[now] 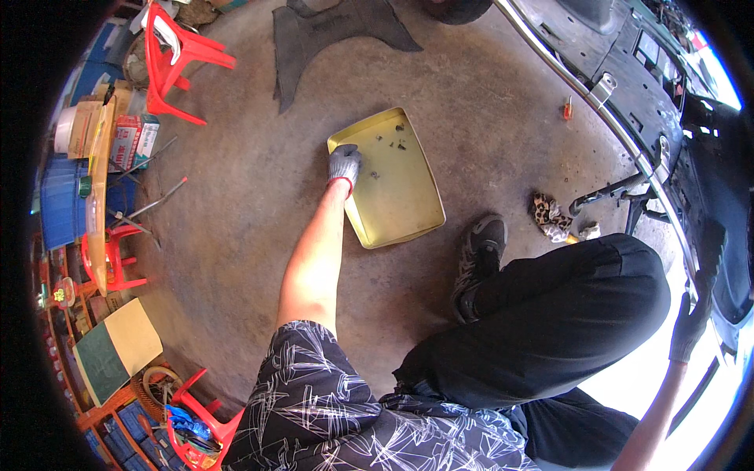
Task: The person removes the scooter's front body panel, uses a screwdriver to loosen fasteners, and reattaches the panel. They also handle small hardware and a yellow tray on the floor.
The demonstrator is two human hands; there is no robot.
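A shallow yellowish metal tray point(400, 200) lies on the concrete floor with several small dark fasteners point(401, 145) in it. My left hand point(344, 163), in a grey glove with a red cuff, is closed at the tray's left rim near the upper corner; its fingertips are hidden. At the far right, my right hand point(696, 312), in a dark glove, is around a long shiny metal tube point(627, 141) that runs along a vehicle's dark underside point(624, 76). The thumb and fingers lie on either side of the tube, with the palm side partly hidden.
A screwdriver point(568, 109) and leopard-print cloth point(551, 216) lie near the vehicle. My shoe point(484, 247) is right of the tray. A dark mat or liner point(330, 29) lies beyond it. Red plastic chairs point(177, 59), a table point(97, 212) and boxes point(134, 141) stand at left.
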